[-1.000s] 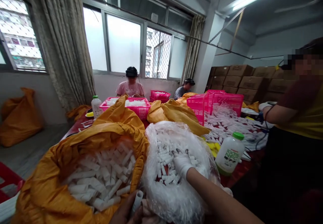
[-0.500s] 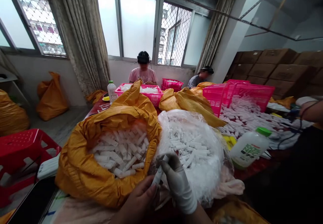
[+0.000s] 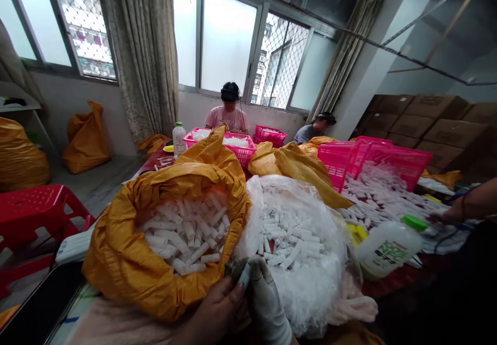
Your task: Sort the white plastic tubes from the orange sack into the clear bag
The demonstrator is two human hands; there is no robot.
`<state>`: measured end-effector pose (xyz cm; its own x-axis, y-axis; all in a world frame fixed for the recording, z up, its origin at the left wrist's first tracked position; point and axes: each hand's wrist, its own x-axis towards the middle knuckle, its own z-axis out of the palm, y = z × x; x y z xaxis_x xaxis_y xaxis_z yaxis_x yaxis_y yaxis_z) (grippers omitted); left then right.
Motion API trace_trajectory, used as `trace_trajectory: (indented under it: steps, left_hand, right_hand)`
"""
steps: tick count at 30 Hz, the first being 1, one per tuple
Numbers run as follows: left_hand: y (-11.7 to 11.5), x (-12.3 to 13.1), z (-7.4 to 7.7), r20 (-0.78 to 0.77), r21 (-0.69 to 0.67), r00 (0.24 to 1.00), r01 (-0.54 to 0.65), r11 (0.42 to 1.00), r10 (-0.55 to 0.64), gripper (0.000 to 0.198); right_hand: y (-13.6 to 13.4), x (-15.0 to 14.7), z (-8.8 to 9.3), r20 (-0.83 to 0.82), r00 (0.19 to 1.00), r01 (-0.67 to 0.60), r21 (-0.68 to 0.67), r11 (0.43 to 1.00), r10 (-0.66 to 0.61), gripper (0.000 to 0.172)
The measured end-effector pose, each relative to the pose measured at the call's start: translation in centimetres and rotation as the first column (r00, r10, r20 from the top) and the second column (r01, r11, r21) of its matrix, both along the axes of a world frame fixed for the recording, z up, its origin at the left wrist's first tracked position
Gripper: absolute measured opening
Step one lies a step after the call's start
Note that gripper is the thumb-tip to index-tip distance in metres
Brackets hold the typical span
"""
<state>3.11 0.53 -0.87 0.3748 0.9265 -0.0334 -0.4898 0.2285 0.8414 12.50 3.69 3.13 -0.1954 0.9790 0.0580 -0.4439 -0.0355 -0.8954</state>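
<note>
**Short White Tube Pinched Between Both Hands, Right at the Sack's Mouth**

We're tight on the grip here: our bare left hand (image 3: 215, 308) and gloved right hand (image 3: 267, 303) meet low and near, fingers closed together on a short white tube (image 3: 244, 277). Only one end of it shows. Its long axis tilts up and to the right, and the gloved fingertips sit just beside that exposed end, with the rest hidden in the hold.

Moving out, on our left an orange woven sack (image 3: 116, 262) gapes open, packed with loose white tubes (image 3: 186, 231). Touching it on the right, a clear plastic bag (image 3: 306, 288) holds a heap of the same. Further right on the desk (image 3: 149, 168), a white bottle (image 3: 388, 246) with a green cap shows green lettering, perhaps "NFC", though the rest won't read. Beyond it, a co-worker's hand (image 3: 450, 216) reaches over a spread of tubes (image 3: 373, 197) beside tipped pink baskets (image 3: 392, 161). Far off, two seated people (image 3: 229, 118) work by the windows, with stacked cardboard cartons (image 3: 438, 130) on the right.
</note>
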Motion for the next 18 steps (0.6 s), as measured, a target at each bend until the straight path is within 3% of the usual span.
trace_trajectory:
  steps: [7,10,13,15,17,18]
  left_hand:
    - [-0.6,-0.7,-0.5,0.323,-0.056,0.936,0.166,0.984,-0.140,0.038]
    - [-0.9,-0.4,-0.4,0.319,-0.103,0.931,0.220,0.970,-0.177,0.040]
    - [-0.8,-0.3,1.2,0.062,-0.005,0.994,0.087,0.996,-0.086,0.039]
    - [0.0,-0.8,3.4,-0.278,0.186,0.959,0.114,0.976,-0.059,0.031]
    - [1.7,-1.8,5.6,-0.637,0.357,0.770,0.265,0.896,0.026,0.021]
    - [3.0,-2.5,6.5,-0.748,0.407,0.647,0.269,0.873,0.150,0.018]
  right_hand:
    - [-1.1,0.5,-1.5,0.021,0.986,-0.166,0.018,0.986,0.166,0.048]
    - [-1.2,0.8,-1.9,0.091,0.966,-0.245,0.043,0.969,0.240,0.049]
    - [-1.2,2.1,-2.1,0.217,0.955,-0.228,0.108,0.968,0.201,0.041]
    - [-1.3,4.2,-2.6,0.206,0.978,-0.055,0.103,0.993,0.032,0.038]
    - [-1.9,7.7,-3.4,0.158,0.945,0.278,0.078,0.958,-0.287,0.031]
    - [-2.4,9.9,-3.8,0.170,0.873,0.448,0.089,0.889,-0.457,0.028]
